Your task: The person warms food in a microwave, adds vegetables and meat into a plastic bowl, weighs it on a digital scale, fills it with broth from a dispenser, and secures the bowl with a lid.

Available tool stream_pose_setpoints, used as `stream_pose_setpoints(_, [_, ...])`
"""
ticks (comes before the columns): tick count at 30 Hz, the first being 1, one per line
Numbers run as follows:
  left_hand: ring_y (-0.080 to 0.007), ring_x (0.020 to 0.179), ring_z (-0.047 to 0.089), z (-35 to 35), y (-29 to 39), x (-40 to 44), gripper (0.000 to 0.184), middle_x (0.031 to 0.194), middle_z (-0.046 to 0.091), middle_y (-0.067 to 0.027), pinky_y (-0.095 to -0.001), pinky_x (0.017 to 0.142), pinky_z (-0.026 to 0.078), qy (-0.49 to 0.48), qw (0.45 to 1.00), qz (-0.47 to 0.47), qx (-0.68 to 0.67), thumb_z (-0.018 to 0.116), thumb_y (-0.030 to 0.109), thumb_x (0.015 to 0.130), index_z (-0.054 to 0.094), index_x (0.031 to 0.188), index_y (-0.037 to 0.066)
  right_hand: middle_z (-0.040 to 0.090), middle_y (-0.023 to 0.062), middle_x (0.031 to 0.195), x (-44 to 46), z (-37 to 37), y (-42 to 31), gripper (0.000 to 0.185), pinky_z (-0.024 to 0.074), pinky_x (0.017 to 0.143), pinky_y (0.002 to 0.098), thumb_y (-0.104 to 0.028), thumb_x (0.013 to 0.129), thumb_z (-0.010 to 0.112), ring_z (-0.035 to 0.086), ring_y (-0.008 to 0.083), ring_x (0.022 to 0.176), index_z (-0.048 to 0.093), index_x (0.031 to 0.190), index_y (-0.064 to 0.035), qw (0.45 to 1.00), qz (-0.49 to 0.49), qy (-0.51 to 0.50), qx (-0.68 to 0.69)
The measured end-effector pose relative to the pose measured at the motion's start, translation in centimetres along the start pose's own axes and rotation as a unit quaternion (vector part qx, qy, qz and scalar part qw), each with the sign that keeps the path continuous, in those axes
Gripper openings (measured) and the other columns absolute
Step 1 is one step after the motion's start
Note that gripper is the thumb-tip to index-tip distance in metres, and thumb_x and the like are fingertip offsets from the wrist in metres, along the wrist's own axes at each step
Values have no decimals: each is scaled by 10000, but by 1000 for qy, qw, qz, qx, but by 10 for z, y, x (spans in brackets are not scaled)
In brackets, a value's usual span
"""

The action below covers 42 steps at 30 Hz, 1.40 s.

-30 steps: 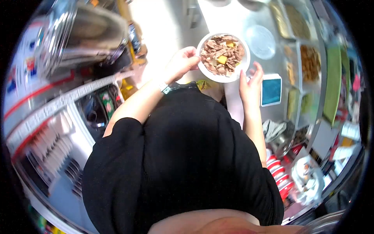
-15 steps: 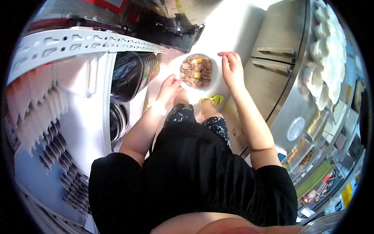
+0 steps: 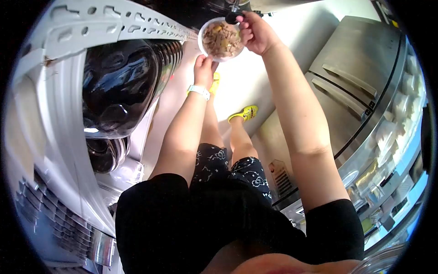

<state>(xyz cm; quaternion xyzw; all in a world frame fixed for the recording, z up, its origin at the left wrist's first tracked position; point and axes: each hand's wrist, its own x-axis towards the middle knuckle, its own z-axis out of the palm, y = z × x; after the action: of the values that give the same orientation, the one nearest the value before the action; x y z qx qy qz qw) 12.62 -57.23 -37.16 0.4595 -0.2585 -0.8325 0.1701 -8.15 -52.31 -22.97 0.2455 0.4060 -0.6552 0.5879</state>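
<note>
Over on the left, a pale slotted rail (image 3: 86,25) arcs across the top, and beneath it sits a stack of glossy black trays (image 3: 118,91)! Lower down come round black containers (image 3: 102,155), then, at the bottom, a shiny metal cylinder (image 3: 101,249). Across the bright floor (image 3: 248,80), a steel cabinet (image 3: 360,55) shows two long handles, one beside each edge of the door seam. Beside it, dark print marks a tan carton (image 3: 279,173); far right, pale stacked pieces (image 3: 390,134), details blurred.

Yellow shoes (image 3: 246,113) on pale floor (image 3: 255,86); black containers (image 3: 121,86) in white rack (image 3: 70,118)
</note>
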Motion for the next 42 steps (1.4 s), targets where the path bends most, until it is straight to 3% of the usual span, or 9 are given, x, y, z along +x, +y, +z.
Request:
stream_pose_setpoints(5, [-159, 857, 593, -6, 6, 4, 153, 934, 564, -70, -310, 842, 537, -15, 997, -54, 61, 549, 140, 951, 525, 1030, 11, 430, -54, 606, -2, 4, 2, 238, 244, 358, 147, -247, 941, 519, 314, 28, 450, 566, 842, -36, 1000, 25, -6, -7])
stream_pose_setpoints(9, [-164, 900, 592, -14, 6, 5, 218, 995, 560, -85, -317, 861, 536, -6, 998, -30, 61, 540, 146, 957, 521, 1104, -15, 414, -54, 611, -7, -4, 11, 226, 235, 368, 156, -207, 946, 512, 309, 32, 461, 571, 862, -5, 999, 34, 2, -4])
stream_pose_setpoints(14, [-165, 903, 587, -13, 16, 13, 206, 1000, 563, -86, -305, 868, 531, -25, 998, -3, 65, 540, 124, 953, 533, 1085, -33, 389, -57, 630, -8, -1, 15, 215, 216, 389, 161, -179, 946, 535, 288, 29, 494, 583, 866, 14, 1000, 13, 11, -14])
stream_pose_setpoints(16, [-171, 871, 578, -13, 19, 18, 197, 1005, 572, -89, -319, 850, 526, -13, 995, -1, 100, 555, 105, 944, 525, 1092, -22, 458, -56, 616, -11, 5, 17, 218, 194, 377, 168, -204, 954, 502, 293, 45, 451, 576, 841, -33, 994, -21, 72, -73])
stream_pose_setpoints(19, [-169, 887, 573, -18, 20, 25, 204, 1012, 573, -88, -323, 861, 517, -22, 995, -2, 93, 558, 104, 943, 526, 1097, -26, 385, -58, 632, -14, 5, 17, 196, 206, 403, 159, -154, 958, 524, 283, 23, 499, 565, 849, 3, 997, -23, 19, -66])
stream_pose_setpoints(24, [-169, 909, 569, -16, 23, 26, 206, 1015, 574, -85, -330, 877, 509, -27, 997, -7, 71, 556, 99, 941, 523, 1105, -21, 388, -58, 635, -50, 47, 19, 203, 207, 403, 161, -161, 967, 517, 276, 18, 494, 556, 839, -8, 994, -45, 46, -85])
stream_pose_setpoints(36, [-162, 879, 579, -12, 24, 25, 160, 975, 575, -89, -322, 879, 521, -29, 996, -23, 84, 532, 80, 944, 527, 1059, -32, 389, -61, 627, -28, 21, 24, 211, 215, 394, 164, -175, 976, 507, 263, 24, 478, 557, 845, -17, 993, -54, 53, -90])
stream_pose_setpoints(42, [-181, 890, 588, -7, 4, 20, 140, 995, 560, -97, -328, 865, 541, 7, 1000, -4, 2, 526, 67, 942, 518, 1043, -29, 384, -63, 630, -23, 17, 21, 222, 219, 393, 159, -178, 983, 495, 264, 21, 482, 560, 849, -13, 993, -54, 46, -90])
